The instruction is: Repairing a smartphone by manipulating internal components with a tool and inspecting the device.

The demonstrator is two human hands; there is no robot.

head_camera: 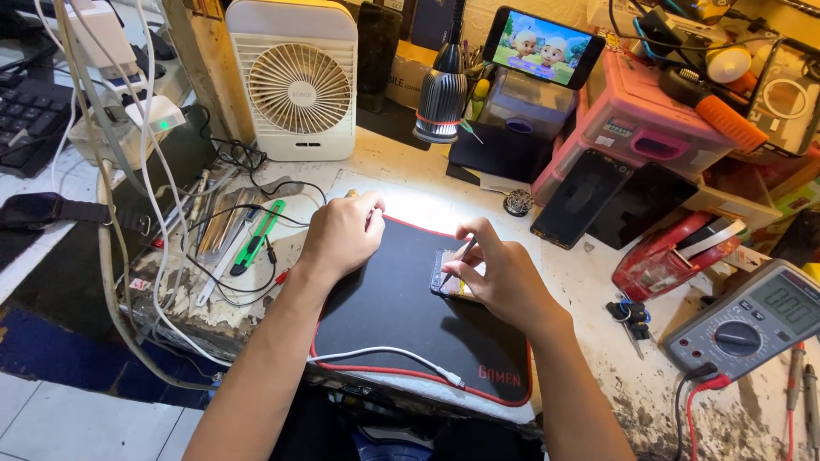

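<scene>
Head view shows the right hand (504, 277) pinching thin tweezers (459, 260) whose tip meets a small opened phone (450, 275) lying on the black mat (384, 316), while the left hand (342, 232), fingers curled together, rests on the mat's far left corner, near the white fan (295, 81).

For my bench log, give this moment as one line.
left hand: fist on mat | right hand: tweezers on phone part | lamp lit
</scene>
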